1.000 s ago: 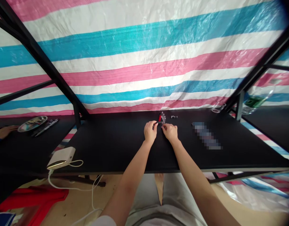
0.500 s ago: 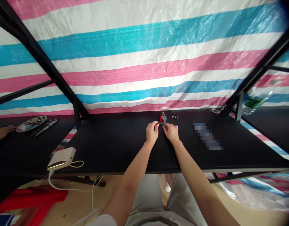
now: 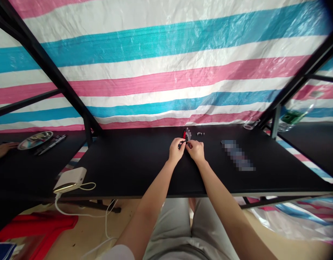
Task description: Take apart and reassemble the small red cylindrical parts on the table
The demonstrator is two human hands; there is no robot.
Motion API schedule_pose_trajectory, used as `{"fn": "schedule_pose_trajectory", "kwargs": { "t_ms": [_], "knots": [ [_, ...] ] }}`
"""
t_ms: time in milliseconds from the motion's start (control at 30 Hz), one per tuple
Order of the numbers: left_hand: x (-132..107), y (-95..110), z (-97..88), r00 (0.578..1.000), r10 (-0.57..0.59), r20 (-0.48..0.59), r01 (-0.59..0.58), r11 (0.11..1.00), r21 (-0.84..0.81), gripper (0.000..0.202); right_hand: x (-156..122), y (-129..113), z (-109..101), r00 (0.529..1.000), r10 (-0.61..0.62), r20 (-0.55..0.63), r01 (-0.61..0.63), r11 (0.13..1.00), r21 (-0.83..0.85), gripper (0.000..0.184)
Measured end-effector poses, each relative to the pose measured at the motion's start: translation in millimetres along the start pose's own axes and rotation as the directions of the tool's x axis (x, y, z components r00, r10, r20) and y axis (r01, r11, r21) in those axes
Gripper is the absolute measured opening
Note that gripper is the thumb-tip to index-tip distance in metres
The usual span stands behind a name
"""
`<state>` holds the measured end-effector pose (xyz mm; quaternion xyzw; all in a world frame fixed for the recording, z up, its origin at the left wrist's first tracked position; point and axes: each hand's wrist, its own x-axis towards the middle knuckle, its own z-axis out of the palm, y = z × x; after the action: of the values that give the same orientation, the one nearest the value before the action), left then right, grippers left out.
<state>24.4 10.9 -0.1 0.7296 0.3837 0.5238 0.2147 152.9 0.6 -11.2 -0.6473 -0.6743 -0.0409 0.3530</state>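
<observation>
Down at 6 o'clock, nearest the camera, you get the wearer's grey trousers (image 3: 174, 220) (hub of the clock = where the hands meet). Between 8 and 9, by the front edge of a black table (image 3: 134, 162), sits a white box (image 3: 71, 177) with a gold strip and a white cable (image 3: 82, 216). Around 3 lies an oblong thing (image 3: 238, 156), pixelated, so any print on it is unreadable.

Both forearms stretch out from the bottom and angle inward, backs of the hands up, fingers curled. Left hand (image 3: 176, 150) pinches a slim dark piece (image 3: 183, 142) between thumb and forefinger, right at the hub. Right hand (image 3: 196, 150) has thumb and forefinger close together just beside it; can't tell if they grip anything.

Just past that, at 12: a red piece (image 3: 184, 135) next to clear tubes (image 3: 188, 133), with small shiny bits (image 3: 201, 134) around 2. Way out at 9, another person's hand (image 3: 5, 148), a silver plate (image 3: 24, 145) and some pens (image 3: 54, 143). Between 2 and 3, a clear cup (image 3: 250, 124), then a bottle (image 3: 287, 124) whose green label (image 3: 293, 116) is too blurry to read. Striped sheet (image 3: 161, 76) at 12 behind everything.
</observation>
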Motion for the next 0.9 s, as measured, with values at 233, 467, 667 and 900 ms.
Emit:
{"fn": "schedule_pose_trajectory", "kwargs": {
  "t_ms": [233, 467, 667, 900],
  "knots": [
    [2.5, -8.4, -0.6, 0.971, -0.237, -0.011, 0.228, 0.945, -0.234, 0.022, -3.3, -2.5, 0.8, 0.996, -0.091, -0.007, 0.092, 0.992, 0.092, 0.022],
    [0.3, -16.8, 2.4, 0.932, -0.354, 0.078, 0.356, 0.854, -0.38, 0.026, -3.7, -1.5, 0.6, 0.99, -0.138, -0.012, 0.139, 0.979, 0.152, 0.02],
    [5.9, -20.5, -1.8, 0.928, -0.362, -0.087, 0.347, 0.926, -0.148, 0.022, -3.1, 1.0, 2.7, 0.992, -0.13, -0.004, 0.128, 0.975, 0.184, 0.025],
    [29.8, -32.1, -48.9, 0.902, -0.33, -0.277, 0.421, 0.814, 0.4, 0.009, -1.5, 1.0, 3.2, 0.996, -0.082, 0.035, 0.075, 0.983, 0.167, 0.027]
  ]
}}
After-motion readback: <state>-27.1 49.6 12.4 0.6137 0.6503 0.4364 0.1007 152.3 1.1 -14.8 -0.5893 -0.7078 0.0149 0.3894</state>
